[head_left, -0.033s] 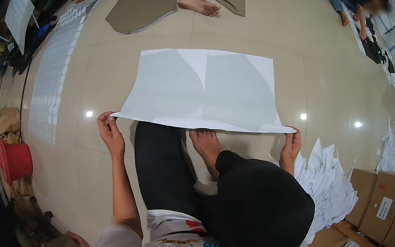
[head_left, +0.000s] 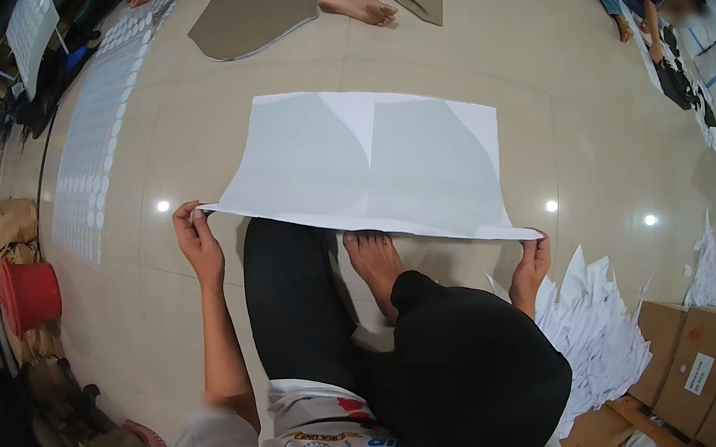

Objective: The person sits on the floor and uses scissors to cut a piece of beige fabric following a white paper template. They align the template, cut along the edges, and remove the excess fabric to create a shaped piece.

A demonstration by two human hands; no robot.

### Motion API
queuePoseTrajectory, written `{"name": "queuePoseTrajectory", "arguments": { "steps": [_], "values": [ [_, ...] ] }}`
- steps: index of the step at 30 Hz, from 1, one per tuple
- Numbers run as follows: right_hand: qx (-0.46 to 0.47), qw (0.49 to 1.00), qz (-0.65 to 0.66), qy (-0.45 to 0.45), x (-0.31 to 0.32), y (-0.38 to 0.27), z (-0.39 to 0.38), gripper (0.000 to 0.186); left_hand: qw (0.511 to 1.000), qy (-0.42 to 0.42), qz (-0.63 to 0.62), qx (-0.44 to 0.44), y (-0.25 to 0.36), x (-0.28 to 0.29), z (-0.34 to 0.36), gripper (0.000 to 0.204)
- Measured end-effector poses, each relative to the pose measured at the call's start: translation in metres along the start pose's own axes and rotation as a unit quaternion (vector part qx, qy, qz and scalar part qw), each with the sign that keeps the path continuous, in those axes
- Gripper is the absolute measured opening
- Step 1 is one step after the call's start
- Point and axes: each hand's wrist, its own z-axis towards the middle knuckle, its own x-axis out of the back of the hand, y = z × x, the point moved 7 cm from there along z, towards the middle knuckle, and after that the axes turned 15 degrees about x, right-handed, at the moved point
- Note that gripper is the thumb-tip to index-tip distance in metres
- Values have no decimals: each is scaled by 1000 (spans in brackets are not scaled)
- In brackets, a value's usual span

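A wide white sheet [head_left: 364, 202] spreads in front of me, with two large pale grey areas on it whose outer edges curve. At its near left corner my left hand [head_left: 199, 240] is closed, pinching the edge between thumb and fingers. My right hand [head_left: 531, 267] pinches the near right corner in the same way. Between the two hands the near edge is pulled straight and looks slightly raised, while the far part appears to rest on the tiled floor [head_left: 448, 69]. My black-clad leg [head_left: 285, 304] and bare foot [head_left: 372, 265] are close to that edge.
White paper scraps [head_left: 589, 341] are heaped at my right, beside cardboard boxes [head_left: 692, 376]. Grey-brown flat pieces [head_left: 258, 19] and another person's bare foot [head_left: 358, 5] are ahead. Along the left lies a strip with white discs [head_left: 92, 146]; a red container [head_left: 30, 298] stands nearer.
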Motion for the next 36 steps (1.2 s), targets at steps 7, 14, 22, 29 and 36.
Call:
{"name": "queuePoseTrajectory", "arguments": {
  "steps": [7,14,22,29,36],
  "values": [
    [22,999,-48,7,4,-11,17,20,999,-3,42,-26,24,-11,13,25],
    [4,997,-79,13,-19,21,54,18,997,-36,56,-29,8,-50,55,25],
    [-4,986,-161,-31,-75,73,121,27,991,-47,126,5,-40,-101,126,23],
    [11,962,-265,-68,-109,109,161,30,981,-46,187,36,-75,-140,161,20],
    [27,952,-298,-68,-116,121,171,32,980,-29,196,12,-89,-152,179,20]
  ]
}}
